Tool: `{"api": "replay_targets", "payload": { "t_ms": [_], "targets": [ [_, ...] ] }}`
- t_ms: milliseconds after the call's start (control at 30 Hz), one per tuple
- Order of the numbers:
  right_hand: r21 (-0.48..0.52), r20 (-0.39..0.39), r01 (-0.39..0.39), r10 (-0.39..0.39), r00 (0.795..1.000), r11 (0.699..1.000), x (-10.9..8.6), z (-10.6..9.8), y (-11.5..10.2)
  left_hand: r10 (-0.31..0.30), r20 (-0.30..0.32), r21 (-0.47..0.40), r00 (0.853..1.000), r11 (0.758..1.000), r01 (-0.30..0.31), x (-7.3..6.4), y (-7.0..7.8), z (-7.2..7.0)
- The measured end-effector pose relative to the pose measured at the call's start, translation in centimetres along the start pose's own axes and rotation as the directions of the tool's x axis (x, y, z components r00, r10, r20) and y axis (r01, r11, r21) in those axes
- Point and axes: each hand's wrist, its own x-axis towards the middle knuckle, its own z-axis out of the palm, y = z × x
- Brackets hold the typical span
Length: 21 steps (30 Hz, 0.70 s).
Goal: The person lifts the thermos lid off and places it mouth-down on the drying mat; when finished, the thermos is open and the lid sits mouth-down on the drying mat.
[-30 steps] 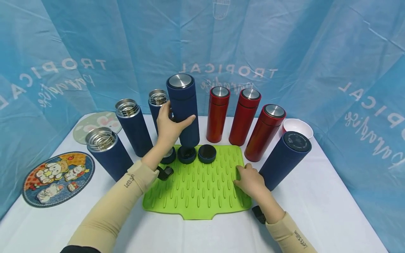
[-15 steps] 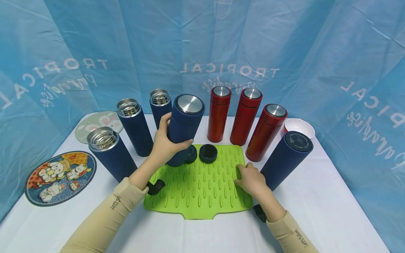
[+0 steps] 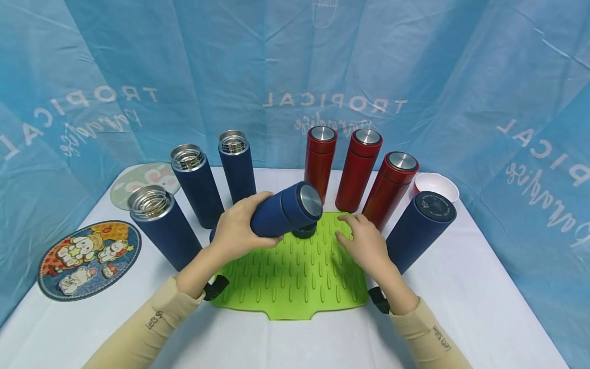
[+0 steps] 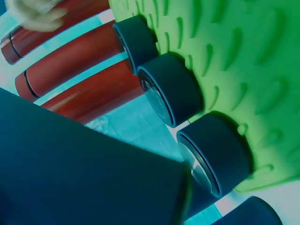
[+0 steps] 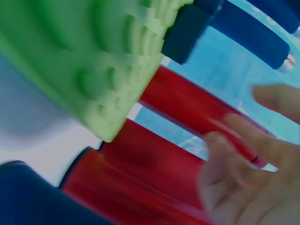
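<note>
My left hand (image 3: 237, 228) grips a navy thermos bottle (image 3: 276, 212) around its body. The bottle is tilted far over, its steel-topped lid pointing right above the green ridged mat (image 3: 295, 277). In the left wrist view the navy thermos bottle (image 4: 84, 168) fills the lower left. Several navy lids stand on the mat's far part; one lid (image 3: 305, 232) shows past the bottle in the head view, and the left wrist view shows another lid (image 4: 176, 89). My right hand (image 3: 364, 243) is over the mat's right side, fingers spread and relaxed, holding nothing.
Three uncapped navy bottles stand at left, the nearest bottle (image 3: 161, 225) by an oval cartoon placemat (image 3: 87, 261). Three red thermoses stand behind the mat, including a red thermos (image 3: 358, 171). At right are an upside-down navy bottle (image 3: 419, 233) and a white bowl (image 3: 435, 187).
My left hand has brought the navy thermos bottle down and nearer, tipping it from upright toward the right. My right hand has lifted off the mat's right edge and its fingers have spread.
</note>
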Motion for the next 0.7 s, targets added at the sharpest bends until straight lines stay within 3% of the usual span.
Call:
{"api": "replay_targets", "payload": {
  "t_ms": [67,133,233,400,567,700],
  "targets": [
    [0.137,-0.056,0.038,-0.031,0.998,0.990,0.2,-0.7,-0.4,0.056,0.011,0.077,0.998,0.995,-0.057,-0.2,0.0,0.1],
    [0.270,-0.083,0.065,-0.044,0.996,0.961,0.3,-1.3,-0.9,0.125,0.017,0.151,0.992,0.980,-0.126,-0.4,0.0,0.1],
    [0.418,-0.060,0.069,-0.048,0.997,0.906,0.3,-2.1,-1.5,0.225,0.026,0.250,0.974,0.942,-0.224,-0.6,0.1,0.2],
    [0.545,0.115,-0.008,-0.065,0.991,0.839,0.4,-2.7,-2.4,0.351,0.061,0.390,0.935,0.854,-0.346,-0.8,0.1,0.5],
    [0.604,0.338,-0.137,-0.097,0.936,0.785,0.8,-2.5,-2.8,0.454,0.071,0.489,0.888,0.761,-0.427,-0.9,0.1,0.9],
    [0.610,0.419,-0.190,-0.110,0.902,0.769,1.1,-2.2,-3.0,0.477,0.084,0.525,0.875,0.725,-0.446,-0.9,0.1,1.1]
  ]
}}
